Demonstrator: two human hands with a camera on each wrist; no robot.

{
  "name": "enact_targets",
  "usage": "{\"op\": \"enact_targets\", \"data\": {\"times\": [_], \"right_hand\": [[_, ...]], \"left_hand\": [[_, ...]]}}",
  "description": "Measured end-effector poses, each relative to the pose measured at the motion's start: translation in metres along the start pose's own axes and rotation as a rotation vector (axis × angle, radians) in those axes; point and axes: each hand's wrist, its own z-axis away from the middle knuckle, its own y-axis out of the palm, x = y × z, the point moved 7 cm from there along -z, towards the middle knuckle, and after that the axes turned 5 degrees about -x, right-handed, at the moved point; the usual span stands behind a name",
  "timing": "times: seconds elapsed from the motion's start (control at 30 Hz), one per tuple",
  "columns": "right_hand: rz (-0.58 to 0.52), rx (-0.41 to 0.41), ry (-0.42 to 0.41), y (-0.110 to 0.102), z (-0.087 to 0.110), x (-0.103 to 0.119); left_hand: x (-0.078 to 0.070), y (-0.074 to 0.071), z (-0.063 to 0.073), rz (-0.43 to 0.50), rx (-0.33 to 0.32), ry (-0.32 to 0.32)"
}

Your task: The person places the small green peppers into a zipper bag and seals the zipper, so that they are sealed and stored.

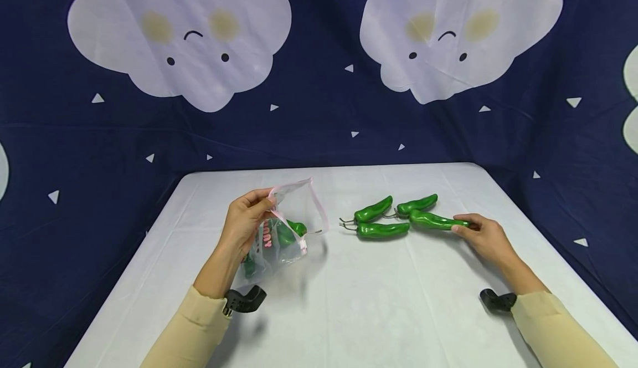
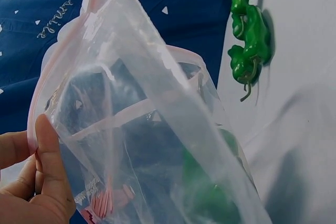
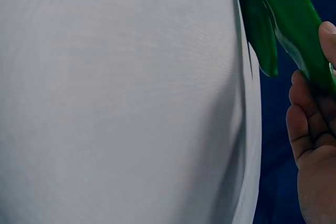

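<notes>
My left hand pinches the rim of a clear zip bag with pink edging, between thumb and fingers. The bag's mouth gapes toward the right, and green peppers show through its plastic. On the right, my right hand pinches the tip end of a long green pepper; its stem end points left, toward the other peppers. The right wrist view shows this held pepper between thumb and fingers. Three more lie close by: an upper left pepper, a lower left pepper and a back pepper.
A white cloth covers the table. Behind it hangs a dark blue curtain with clouds and small triangles. A black wrist camera sits on the left wrist and another black camera on the right.
</notes>
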Motion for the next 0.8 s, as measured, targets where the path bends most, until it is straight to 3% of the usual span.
{"op": "enact_targets", "data": {"times": [0.27, 0.8], "right_hand": [[-0.060, -0.004, 0.002, -0.003, 0.003, 0.010], [-0.145, -0.036, -0.115, 0.000, 0.003, 0.062]], "left_hand": [[0.000, 0.000, 0.000, 0.001, -0.008, -0.003], [0.001, 0.000, -0.001, 0.012, 0.006, 0.014]]}}
